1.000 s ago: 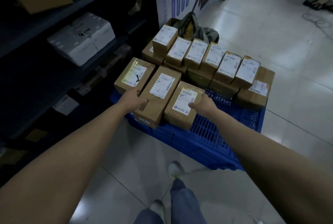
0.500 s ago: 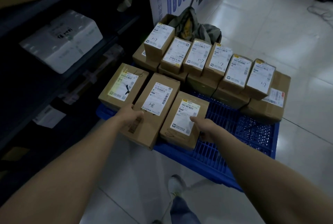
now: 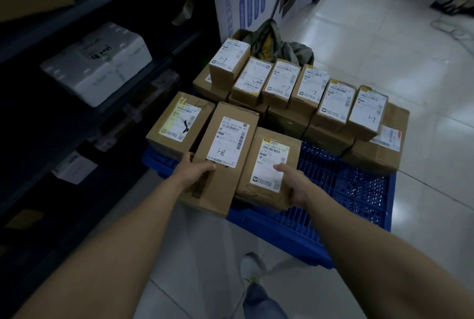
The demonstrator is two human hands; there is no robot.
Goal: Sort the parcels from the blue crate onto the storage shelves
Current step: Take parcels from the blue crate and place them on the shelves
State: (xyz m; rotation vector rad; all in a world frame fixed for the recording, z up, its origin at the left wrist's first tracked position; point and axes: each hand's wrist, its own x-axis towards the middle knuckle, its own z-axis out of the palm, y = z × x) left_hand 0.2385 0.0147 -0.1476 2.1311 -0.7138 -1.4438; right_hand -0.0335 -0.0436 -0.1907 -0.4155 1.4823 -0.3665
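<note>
White foam box [image 3: 97, 64] on shelves [image 3: 84, 10], clothes [image 3: 272, 41] behind parcels [image 3: 279, 85]

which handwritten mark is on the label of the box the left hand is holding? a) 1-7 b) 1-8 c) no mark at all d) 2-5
b: the left hand grips the near end of the long parcel, whose white label reads 1-8 in pen. The 1-7 marks are on the back-row boxes, and the right hand holds the neighbouring parcel.
</note>
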